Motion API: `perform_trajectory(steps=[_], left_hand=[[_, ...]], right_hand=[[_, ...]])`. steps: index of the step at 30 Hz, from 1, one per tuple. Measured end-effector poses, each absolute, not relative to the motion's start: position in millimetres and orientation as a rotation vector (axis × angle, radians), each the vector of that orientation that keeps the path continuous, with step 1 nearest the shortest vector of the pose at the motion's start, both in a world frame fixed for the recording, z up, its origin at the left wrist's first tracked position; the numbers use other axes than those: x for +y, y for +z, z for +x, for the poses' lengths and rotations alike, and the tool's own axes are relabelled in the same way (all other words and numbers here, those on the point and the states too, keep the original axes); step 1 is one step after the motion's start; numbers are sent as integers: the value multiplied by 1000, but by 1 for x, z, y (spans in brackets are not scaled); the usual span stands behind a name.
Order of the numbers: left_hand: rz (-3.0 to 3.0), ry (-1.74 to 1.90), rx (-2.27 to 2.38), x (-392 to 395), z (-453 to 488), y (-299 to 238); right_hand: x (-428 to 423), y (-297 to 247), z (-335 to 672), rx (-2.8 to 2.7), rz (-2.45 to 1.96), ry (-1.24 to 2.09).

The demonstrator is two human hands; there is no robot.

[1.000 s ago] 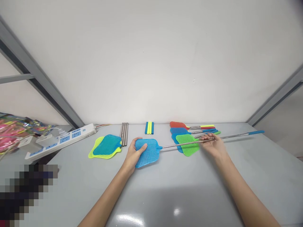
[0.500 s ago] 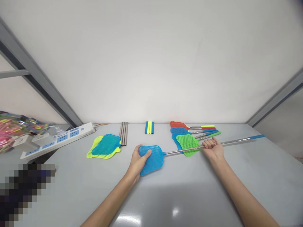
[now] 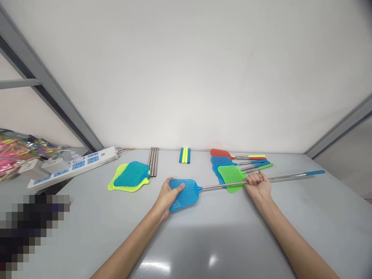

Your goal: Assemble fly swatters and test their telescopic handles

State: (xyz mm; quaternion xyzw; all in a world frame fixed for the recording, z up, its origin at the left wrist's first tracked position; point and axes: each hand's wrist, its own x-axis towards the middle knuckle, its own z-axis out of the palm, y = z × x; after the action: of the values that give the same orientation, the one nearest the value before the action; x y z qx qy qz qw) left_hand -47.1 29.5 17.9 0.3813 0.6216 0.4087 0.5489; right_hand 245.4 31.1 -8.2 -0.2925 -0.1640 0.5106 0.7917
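Observation:
A blue fly swatter (image 3: 187, 195) with a long extended metal rod and a blue grip lies across both hands, held over the grey table. My left hand (image 3: 168, 195) is closed on its mesh head, thumb on top and fingers beneath. Around the middle of the rod, my right hand (image 3: 257, 185) is closed with curled fingers. Just behind the rod lies a green fly swatter (image 3: 231, 178), partly under it in view. Other swatters, a blue one (image 3: 222, 161) and a red one (image 3: 221, 153), lie beyond it with their rods short.
Yellow and teal mesh swatter heads (image 3: 132, 174) lie stacked at left, beside several metal rods (image 3: 154, 162). Blue and yellow grips (image 3: 185, 155) stand near the wall. A power strip (image 3: 84, 164) with plugs and bagged colourful items (image 3: 20, 149) occupy the far left.
The swatter's rod looks slightly shorter, and my right hand has shifted a little to the left along with the view. Both hands keep hold of the swatter.

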Motion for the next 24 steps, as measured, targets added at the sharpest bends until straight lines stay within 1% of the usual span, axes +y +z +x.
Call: perform_trajectory(steps=[7, 17, 20, 24], left_hand=[[940, 918, 1507, 30, -49, 19], [1004, 897, 1590, 40, -64, 37], [1190, 894, 1697, 48, -75, 40], [1688, 914, 1948, 53, -84, 35]], right_hand=[[29, -10, 232, -325, -613, 1114], [24, -7, 209, -343, -649, 1175], [24, -3, 201, -266, -610, 1233], [25, 6, 197, -152, -539, 1286]])
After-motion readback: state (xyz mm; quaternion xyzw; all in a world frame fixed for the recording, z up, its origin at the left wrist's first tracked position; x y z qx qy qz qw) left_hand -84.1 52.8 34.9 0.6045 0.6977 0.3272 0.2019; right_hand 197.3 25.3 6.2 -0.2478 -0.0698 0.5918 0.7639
